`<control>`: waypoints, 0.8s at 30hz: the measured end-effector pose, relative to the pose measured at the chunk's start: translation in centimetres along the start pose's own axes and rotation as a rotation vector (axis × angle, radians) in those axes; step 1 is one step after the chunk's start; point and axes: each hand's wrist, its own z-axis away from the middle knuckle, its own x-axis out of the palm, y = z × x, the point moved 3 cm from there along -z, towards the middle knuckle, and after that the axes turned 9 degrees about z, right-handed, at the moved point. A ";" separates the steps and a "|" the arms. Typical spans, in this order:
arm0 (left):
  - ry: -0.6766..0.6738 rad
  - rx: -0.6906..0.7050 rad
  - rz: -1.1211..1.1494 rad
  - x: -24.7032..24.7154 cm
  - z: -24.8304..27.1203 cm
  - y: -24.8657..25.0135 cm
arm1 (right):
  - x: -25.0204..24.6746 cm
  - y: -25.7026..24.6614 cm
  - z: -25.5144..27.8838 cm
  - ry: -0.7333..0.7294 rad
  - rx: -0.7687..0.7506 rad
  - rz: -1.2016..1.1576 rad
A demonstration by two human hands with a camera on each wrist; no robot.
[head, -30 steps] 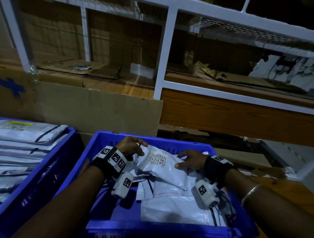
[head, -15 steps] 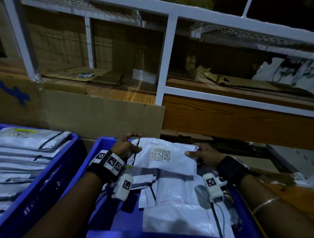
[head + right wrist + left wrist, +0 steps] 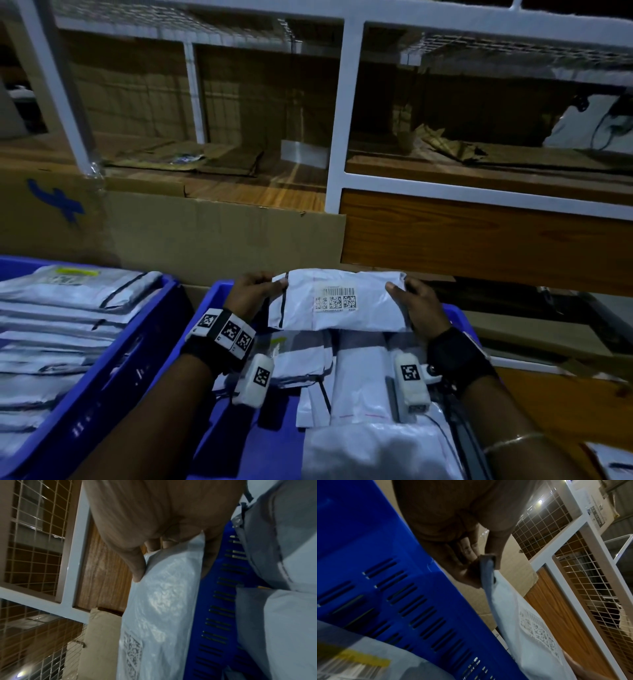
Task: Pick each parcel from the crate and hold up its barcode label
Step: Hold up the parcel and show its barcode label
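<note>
A white plastic parcel (image 3: 370, 310) is held up over the far end of the blue crate (image 3: 209, 301), its barcode label (image 3: 335, 299) facing me. My left hand (image 3: 255, 291) pinches the parcel's upper left corner, and my right hand (image 3: 412, 301) grips its right edge. In the left wrist view the left hand (image 3: 481, 563) pinches the parcel's (image 3: 518, 622) folded corner. In the right wrist view the right hand's (image 3: 154, 550) thumb lies on the parcel's (image 3: 159, 601) face, fingers behind. More white parcels (image 3: 363, 394) lie in the crate below.
A second blue crate (image 3: 113, 373) at the left holds several stacked grey parcels. A cardboard sheet (image 3: 219, 236) stands behind the crates. Beyond it stands a white-framed rack (image 3: 337, 137) with wooden shelves and wire mesh. A wooden surface (image 3: 565, 404) lies to the right.
Both hands have lifted the parcel up from the crate's pile and away from me, and tilted it so the label faces the camera squarely. My head view has tilted up a little.
</note>
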 end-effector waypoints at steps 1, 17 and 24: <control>0.013 0.007 0.002 -0.3 -0.4 -0.2 | 0.0 0.0 -0.1 0.008 -0.014 -0.001; -0.103 -0.024 -0.203 -0.3 -1.1 -1.1 | -0.5 0.3 0.2 -0.006 -0.046 0.041; -0.157 -0.027 -0.228 -0.2 -1.1 -1.8 | -1.3 0.6 0.0 0.018 -0.049 0.015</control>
